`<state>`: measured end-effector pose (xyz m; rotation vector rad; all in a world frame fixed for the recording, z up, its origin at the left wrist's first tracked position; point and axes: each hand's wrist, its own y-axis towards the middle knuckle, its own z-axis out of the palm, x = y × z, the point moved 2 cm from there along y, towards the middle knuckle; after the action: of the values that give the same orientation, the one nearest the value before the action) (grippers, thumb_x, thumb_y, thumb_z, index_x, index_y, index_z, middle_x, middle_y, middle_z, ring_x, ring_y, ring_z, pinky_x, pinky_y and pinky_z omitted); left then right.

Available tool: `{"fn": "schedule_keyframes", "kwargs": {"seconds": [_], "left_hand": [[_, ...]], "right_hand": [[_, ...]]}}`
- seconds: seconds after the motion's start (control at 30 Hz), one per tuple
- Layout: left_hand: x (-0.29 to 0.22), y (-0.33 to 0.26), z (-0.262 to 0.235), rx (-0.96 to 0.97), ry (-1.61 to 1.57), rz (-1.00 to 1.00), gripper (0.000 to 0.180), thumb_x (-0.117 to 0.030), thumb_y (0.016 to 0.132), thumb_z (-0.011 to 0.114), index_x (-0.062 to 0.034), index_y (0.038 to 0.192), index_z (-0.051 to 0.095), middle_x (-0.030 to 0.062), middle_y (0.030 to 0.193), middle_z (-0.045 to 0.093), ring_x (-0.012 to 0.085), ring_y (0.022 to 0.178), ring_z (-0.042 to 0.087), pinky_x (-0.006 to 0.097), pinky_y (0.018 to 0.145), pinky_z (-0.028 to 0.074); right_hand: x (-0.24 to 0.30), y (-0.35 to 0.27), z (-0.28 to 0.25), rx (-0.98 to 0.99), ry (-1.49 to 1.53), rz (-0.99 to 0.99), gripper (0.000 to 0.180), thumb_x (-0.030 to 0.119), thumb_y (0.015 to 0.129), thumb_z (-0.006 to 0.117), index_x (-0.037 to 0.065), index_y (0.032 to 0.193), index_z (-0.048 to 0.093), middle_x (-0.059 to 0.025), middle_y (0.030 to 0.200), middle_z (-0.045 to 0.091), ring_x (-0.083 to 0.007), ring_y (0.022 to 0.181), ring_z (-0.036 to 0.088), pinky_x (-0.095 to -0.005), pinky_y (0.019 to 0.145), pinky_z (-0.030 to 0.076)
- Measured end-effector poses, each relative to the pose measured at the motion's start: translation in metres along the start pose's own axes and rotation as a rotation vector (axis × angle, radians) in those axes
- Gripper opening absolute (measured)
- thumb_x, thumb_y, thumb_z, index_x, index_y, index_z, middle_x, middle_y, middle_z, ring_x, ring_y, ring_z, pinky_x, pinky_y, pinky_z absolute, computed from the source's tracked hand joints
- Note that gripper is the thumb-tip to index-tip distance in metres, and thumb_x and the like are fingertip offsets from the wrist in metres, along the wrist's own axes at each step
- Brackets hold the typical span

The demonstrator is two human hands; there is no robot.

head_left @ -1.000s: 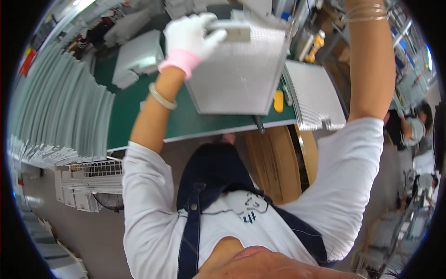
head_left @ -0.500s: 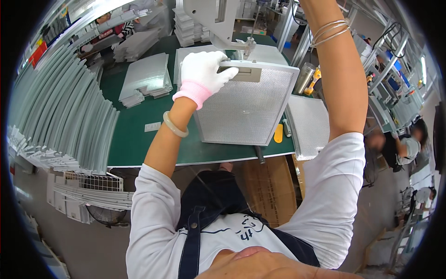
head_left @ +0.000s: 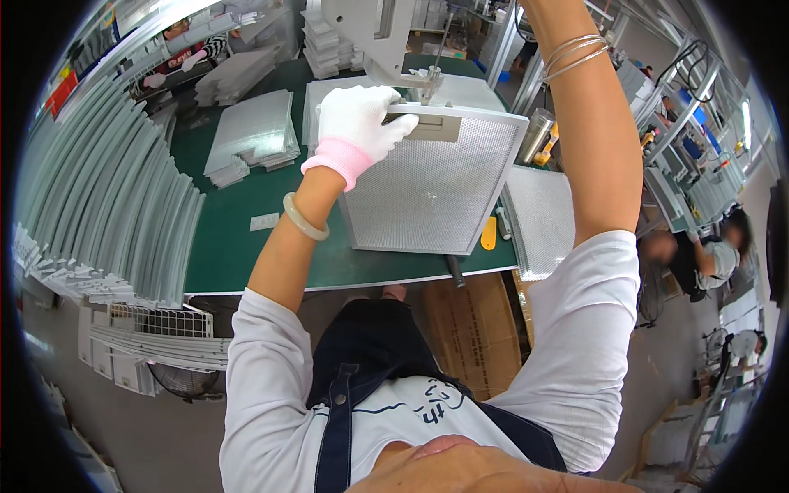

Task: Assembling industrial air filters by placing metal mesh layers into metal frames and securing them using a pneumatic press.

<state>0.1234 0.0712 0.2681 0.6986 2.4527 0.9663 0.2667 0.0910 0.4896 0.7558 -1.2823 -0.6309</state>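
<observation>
My left hand (head_left: 357, 125), in a white glove with a pink cuff, grips the upper left edge of a framed metal mesh panel (head_left: 427, 193). The panel stands tilted on the green table, with a beige plate (head_left: 436, 127) along its top. Directly over its top edge is the tool tip (head_left: 430, 85) of a light grey press machine (head_left: 374, 37). My right arm (head_left: 593, 140) reaches up past the top of the picture, so its hand is hidden.
Flat metal sheets (head_left: 255, 135) lie stacked at left, beside a long row of upright frames (head_left: 107, 189). Mesh sheets (head_left: 538, 214), a yellow tool (head_left: 489, 233) and a metal cylinder (head_left: 536, 131) lie at right. A cardboard box (head_left: 472, 337) stands below the table (head_left: 238, 267). Other people work farther off.
The whole view has shifted slightly. My left hand keeps its hold on the panel's top edge, and the panel stays under the press. My right arm remains raised.
</observation>
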Motion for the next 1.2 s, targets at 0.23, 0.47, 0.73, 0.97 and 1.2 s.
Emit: {"fn": "schedule_keyframes", "kwargs": {"seconds": [0.23, 0.47, 0.73, 0.97, 1.2], "left_hand": [[0.007, -0.001, 0.003, -0.013, 0.030, -0.015, 0.036, -0.038, 0.072, 0.067, -0.0050, 0.085, 0.069, 0.0144, 0.073, 0.065, 0.0275, 0.068, 0.063, 0.035, 0.066, 0.050], [-0.007, 0.002, 0.010, -0.088, 0.159, -0.119, 0.051, -0.052, 0.060, 0.072, -0.0032, 0.074, 0.070, 0.0117, 0.067, 0.065, 0.0247, 0.064, 0.063, 0.033, 0.064, 0.049], [0.000, -0.005, 0.020, -0.378, 0.141, 0.023, 0.048, -0.055, 0.055, 0.072, -0.0095, 0.068, 0.068, 0.0062, 0.063, 0.061, 0.0203, 0.064, 0.059, 0.037, 0.063, 0.040], [-0.004, 0.000, 0.021, -0.290, 0.097, -0.016, 0.050, -0.058, 0.056, 0.070, -0.0084, 0.063, 0.067, 0.0073, 0.057, 0.058, 0.0219, 0.060, 0.056, 0.037, 0.062, 0.038], [-0.007, -0.004, 0.008, -0.312, 0.179, -0.014, 0.047, -0.057, 0.056, 0.070, -0.0111, 0.066, 0.069, 0.0065, 0.059, 0.061, 0.0221, 0.058, 0.060, 0.036, 0.056, 0.041]], "right_hand": [[-0.010, 0.004, 0.006, 0.058, 0.345, 0.459, 0.009, 0.016, 0.081, 0.061, 0.007, 0.082, 0.058, 0.0003, 0.067, 0.054, -0.0106, 0.052, 0.051, -0.0258, 0.048, 0.041], [-0.064, -0.013, 0.006, 0.085, -0.027, 0.046, 0.014, 0.021, 0.081, 0.059, 0.007, 0.080, 0.058, 0.0001, 0.063, 0.053, -0.0103, 0.050, 0.049, -0.0240, 0.046, 0.039], [-0.067, -0.009, -0.005, 0.124, -0.428, -0.343, 0.028, 0.025, 0.087, 0.052, 0.000, 0.093, 0.062, -0.0029, 0.076, 0.060, -0.0127, 0.069, 0.051, -0.0283, 0.061, 0.040], [-0.055, -0.013, -0.007, 0.196, -0.384, -0.387, 0.032, 0.026, 0.089, 0.048, 0.000, 0.100, 0.062, -0.0053, 0.081, 0.062, -0.0107, 0.074, 0.051, -0.0257, 0.067, 0.041], [-0.055, -0.018, 0.001, 0.208, -0.543, -0.496, 0.031, 0.025, 0.090, 0.047, -0.001, 0.099, 0.062, -0.0070, 0.082, 0.061, -0.0149, 0.076, 0.052, -0.0287, 0.068, 0.042]]}}
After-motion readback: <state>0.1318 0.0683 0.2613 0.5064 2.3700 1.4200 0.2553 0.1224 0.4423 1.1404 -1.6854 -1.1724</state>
